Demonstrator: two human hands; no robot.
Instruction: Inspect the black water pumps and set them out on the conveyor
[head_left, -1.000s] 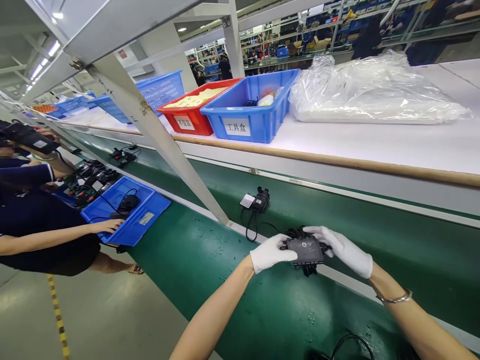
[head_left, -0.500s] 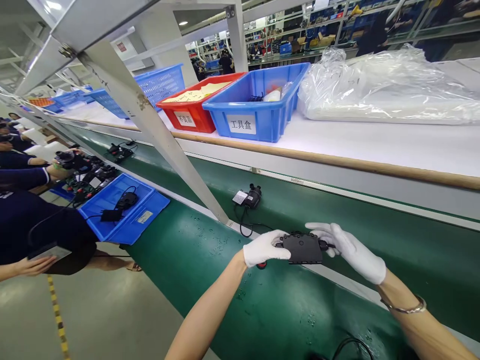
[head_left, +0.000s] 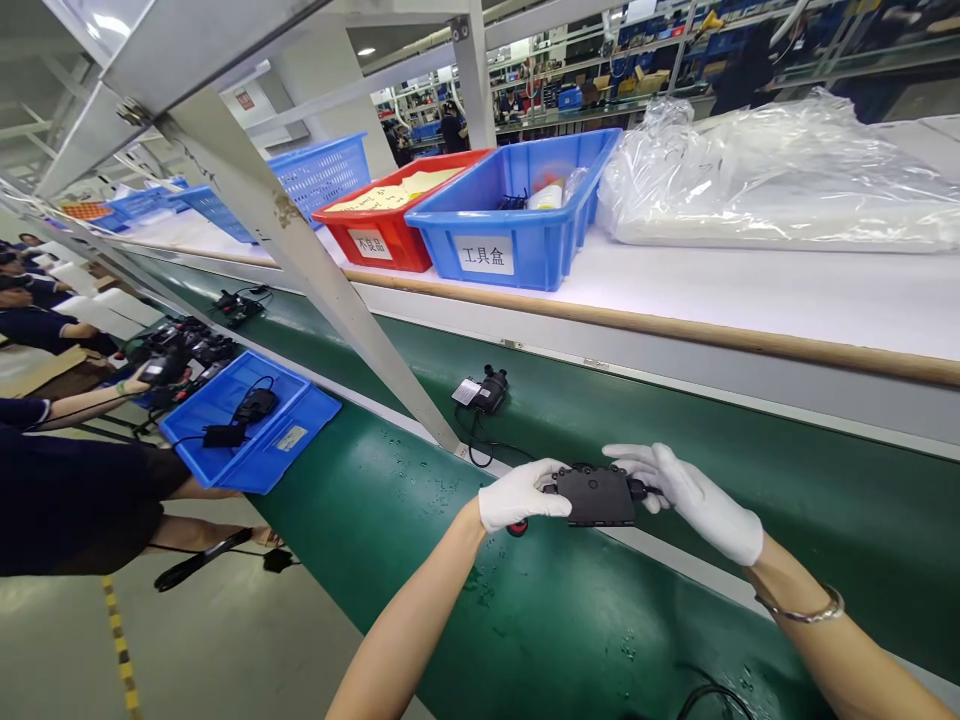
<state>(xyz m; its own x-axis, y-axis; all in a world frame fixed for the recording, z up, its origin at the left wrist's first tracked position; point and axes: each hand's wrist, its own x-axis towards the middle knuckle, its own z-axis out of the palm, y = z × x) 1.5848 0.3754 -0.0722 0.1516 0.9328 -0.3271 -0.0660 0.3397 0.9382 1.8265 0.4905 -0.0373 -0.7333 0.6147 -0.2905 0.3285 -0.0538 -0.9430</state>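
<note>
Both my hands wear white gloves and hold a flat black device (head_left: 598,495) between them above the green conveyor belt (head_left: 570,620). My left hand (head_left: 521,494) grips its left end with curled fingers. My right hand (head_left: 694,500) grips the right end, some fingers stretched along the top edge. The device's plain underside faces up. A small red part (head_left: 514,527) shows just under my left hand. On the belt behind lies another black device with a white label and a coiled cable (head_left: 480,393).
A white shelf carries a blue bin (head_left: 517,215), a red bin (head_left: 390,215), blue baskets and a clear plastic bag (head_left: 772,180). A slanted metal post (head_left: 315,270) crosses the belt. At left, another person's arm (head_left: 82,405) reaches toward a blue tray (head_left: 251,420) with black devices.
My hands turned the black device over, from its marked face to its plain underside, and drifted slightly left. The device on the belt moved left. The person at left shifted their arms.
</note>
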